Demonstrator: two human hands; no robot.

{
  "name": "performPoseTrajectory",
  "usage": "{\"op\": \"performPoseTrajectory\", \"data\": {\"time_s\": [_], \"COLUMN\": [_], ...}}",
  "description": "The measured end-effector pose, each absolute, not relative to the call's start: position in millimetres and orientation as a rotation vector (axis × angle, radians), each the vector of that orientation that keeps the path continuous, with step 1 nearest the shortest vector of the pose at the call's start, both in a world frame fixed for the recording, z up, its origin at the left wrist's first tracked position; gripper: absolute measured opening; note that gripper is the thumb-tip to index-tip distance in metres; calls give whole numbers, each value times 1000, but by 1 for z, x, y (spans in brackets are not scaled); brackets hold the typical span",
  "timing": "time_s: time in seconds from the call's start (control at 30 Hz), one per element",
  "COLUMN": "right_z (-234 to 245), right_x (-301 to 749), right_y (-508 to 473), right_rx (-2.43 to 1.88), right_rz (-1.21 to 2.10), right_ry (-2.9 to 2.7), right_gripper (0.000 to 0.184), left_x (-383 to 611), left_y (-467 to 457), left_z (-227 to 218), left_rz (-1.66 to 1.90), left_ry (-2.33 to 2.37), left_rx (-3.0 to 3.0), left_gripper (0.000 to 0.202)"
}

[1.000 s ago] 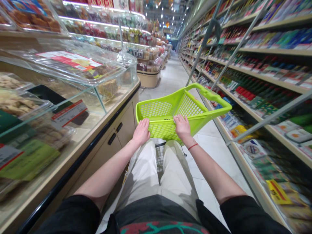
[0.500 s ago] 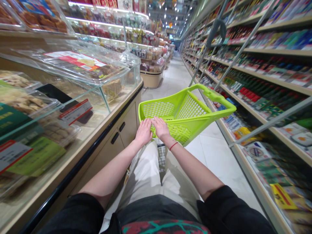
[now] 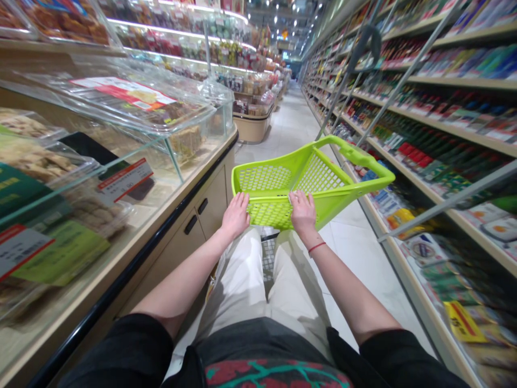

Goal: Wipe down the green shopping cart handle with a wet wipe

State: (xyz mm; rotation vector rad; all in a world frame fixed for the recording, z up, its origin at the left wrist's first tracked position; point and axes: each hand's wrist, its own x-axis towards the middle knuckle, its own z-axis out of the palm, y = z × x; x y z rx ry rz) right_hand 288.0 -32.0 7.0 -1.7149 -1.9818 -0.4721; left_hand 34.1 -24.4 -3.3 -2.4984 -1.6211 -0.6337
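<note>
Ahead of my legs stands a lime-green shopping cart basket (image 3: 266, 207) with perforated sides, angled so that its handle (image 3: 379, 172) points to the right. My left hand (image 3: 235, 215) lies over the near rim by the left corner, its fingers bent over the edge. Further right along that rim, the fingers of my right hand (image 3: 304, 213) also curl over it. A small pale patch shows by the right fingertips; I cannot tell what it is. Little of the basket's floor shows behind the near wall.
On the left runs a glass-edged counter (image 3: 173, 161) with packaged snacks and price tags (image 3: 127, 179). Tall shelves (image 3: 452, 124) of packed goods line the right, crossed by a metal ladder (image 3: 407, 81). A tiled aisle (image 3: 293, 116) stretches ahead past a round-ended display (image 3: 251, 128).
My hands have moved apart along the rim. The right hand has shifted clearly to the right, the left slightly left; the basket stands almost the same in view.
</note>
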Motion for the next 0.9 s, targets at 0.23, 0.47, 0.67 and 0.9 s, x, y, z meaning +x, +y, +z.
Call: {"op": "performPoseTrajectory", "data": {"time_s": [0.23,0.47,0.67,0.9], "right_z": [-4,5,12,24], "right_x": [207,177,226,292], "right_y": [-24,-10,-14,-23], "right_rx": [-1553,-1369,-1387,-1664], "right_rz": [-356,-194,-256,-436], "right_ry": [-2107,-2346,-2322,-2080], "right_gripper": [49,53,51,48], "left_x": [34,38,40,43], "left_y": [-23,-24,-26,-28], "left_z": [-7,-11,-12,-5], "left_rz": [-610,-634,-669,-640], "left_ry": [-1586,-1633,-1635,-1650], "left_rx": [-2506,-2461,-2426,-2419], "left_gripper": [70,67,69,69]}}
